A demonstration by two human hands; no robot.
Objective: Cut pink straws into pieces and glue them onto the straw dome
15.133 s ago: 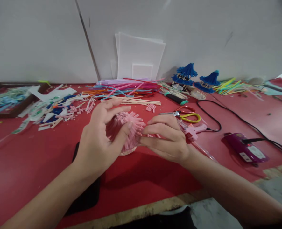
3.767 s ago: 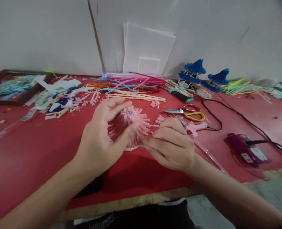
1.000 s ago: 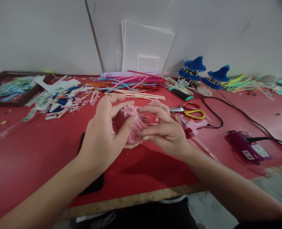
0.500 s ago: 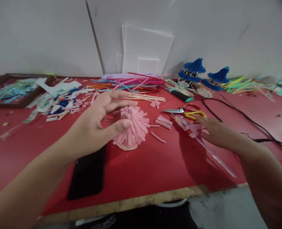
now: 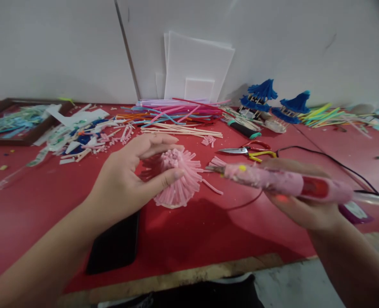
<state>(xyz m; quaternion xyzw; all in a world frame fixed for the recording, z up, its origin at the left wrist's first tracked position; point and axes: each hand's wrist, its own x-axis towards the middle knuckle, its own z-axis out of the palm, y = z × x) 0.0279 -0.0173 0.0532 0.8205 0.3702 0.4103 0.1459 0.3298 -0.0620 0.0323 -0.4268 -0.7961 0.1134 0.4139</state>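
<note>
My left hand (image 5: 130, 177) curves round a pink cone (image 5: 179, 184) built of many short, strip-like pieces, thumb on its front and fingers behind its top. The cone sits on the red table on a pale base. In my right hand (image 5: 300, 203) is a pink hot glue gun (image 5: 266, 179), slightly blurred, its metal tip pointing left towards the cone. A clear glue stick (image 5: 374, 199) sticks out of its rear end. Between the cone and the glue gun lie loose pink pieces (image 5: 212, 187), some partly hidden by the gun's tip.
Scissors (image 5: 236, 150) with red and yellow handles lie behind the glue gun. A black phone (image 5: 114, 244) lies near the front edge, and a dark cord (image 5: 330, 153) runs right. Coloured sticks (image 5: 176, 113), blue-roofed models (image 5: 260, 96), scraps (image 5: 80, 137) and a wooden frame (image 5: 25, 139) line the back.
My right hand has picked up the glue gun from beside the scissors and turned its tip towards the cone. My left thumb has moved slightly right across the cone.
</note>
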